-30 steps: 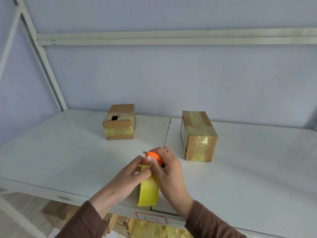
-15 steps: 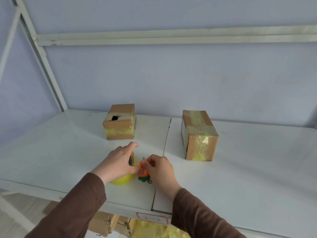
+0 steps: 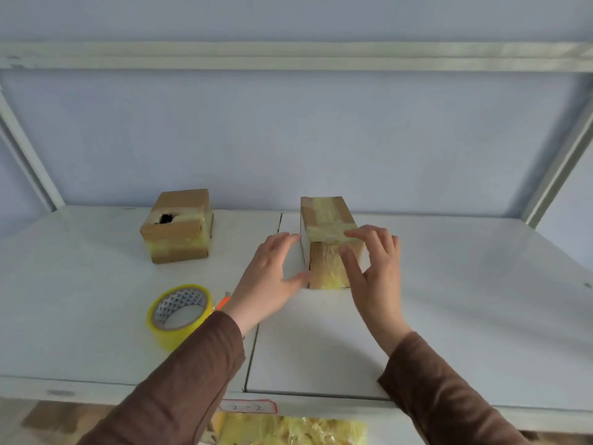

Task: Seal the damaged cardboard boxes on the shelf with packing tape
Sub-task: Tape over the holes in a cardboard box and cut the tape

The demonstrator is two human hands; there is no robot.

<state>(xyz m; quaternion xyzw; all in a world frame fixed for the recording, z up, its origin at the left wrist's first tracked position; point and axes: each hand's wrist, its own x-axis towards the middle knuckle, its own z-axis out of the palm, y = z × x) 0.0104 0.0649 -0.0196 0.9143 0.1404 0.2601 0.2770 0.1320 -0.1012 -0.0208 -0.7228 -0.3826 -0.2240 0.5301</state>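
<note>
From the head camera, your left wrist covers most of a small orange object (image 3: pixel 223 304) on the white metal shelf (image 3: pixel 465 316), so what it is cannot be told. Your brown sleeves (image 3: pixel 179 380) run out of the bottom edge.

Your left hand (image 3: pixel 268 277) lies beside the left wall of the taped oblong cardboard box (image 3: pixel 327 220), fingers nearly straight, fingertips at its near top corner and thumb by its bottom corner; whether they touch is unclear. Your right hand (image 3: pixel 373 268) curls over the box's near right corner: fingers on the taped top, thumb pressing the yellowish tape on the front face.

Left of your left fingers, well apart, stands a second cardboard box with a dark torn hole (image 3: pixel 178 226). The yellow roll of packing tape (image 3: pixel 179 311) lies flat beside your left forearm.
</note>
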